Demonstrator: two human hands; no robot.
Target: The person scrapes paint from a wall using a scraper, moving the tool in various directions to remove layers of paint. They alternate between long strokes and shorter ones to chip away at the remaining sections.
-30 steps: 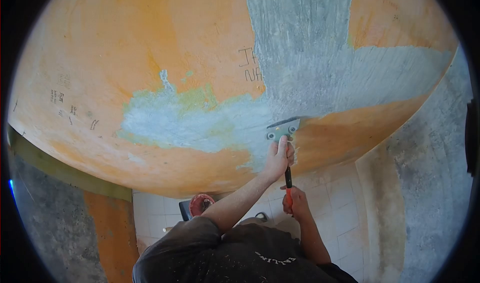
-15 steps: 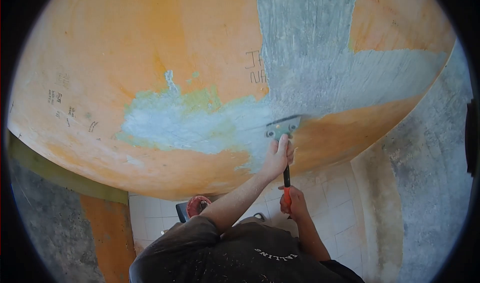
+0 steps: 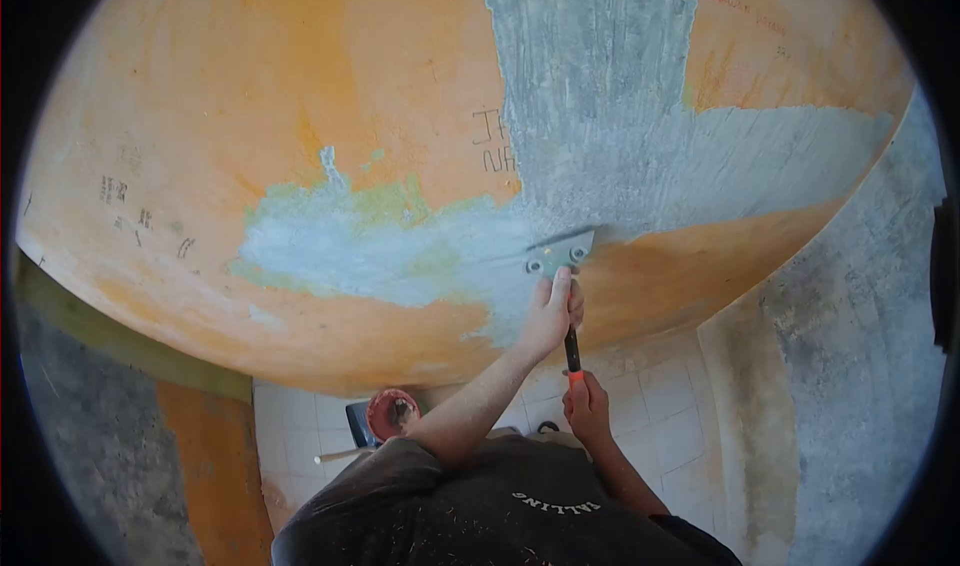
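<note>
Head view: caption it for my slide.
Left hand and right hand hold a scraper against an orange-painted surface beside grey patches.

Scraper [image 3: 560, 253] blade flat against orange wall [image 3: 250, 116], at edge of bare grey patch [image 3: 600, 116]. Left hand [image 3: 553, 316] clasps shaft just behind blade; right hand [image 3: 585, 404] grips handle lower. Red round object [image 3: 392, 413] on tiled floor [image 3: 680, 406], possibly a bucket.

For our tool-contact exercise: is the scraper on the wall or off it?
On: the scraper meets the wall blade-first, left hand pressing behind its blade.
</note>
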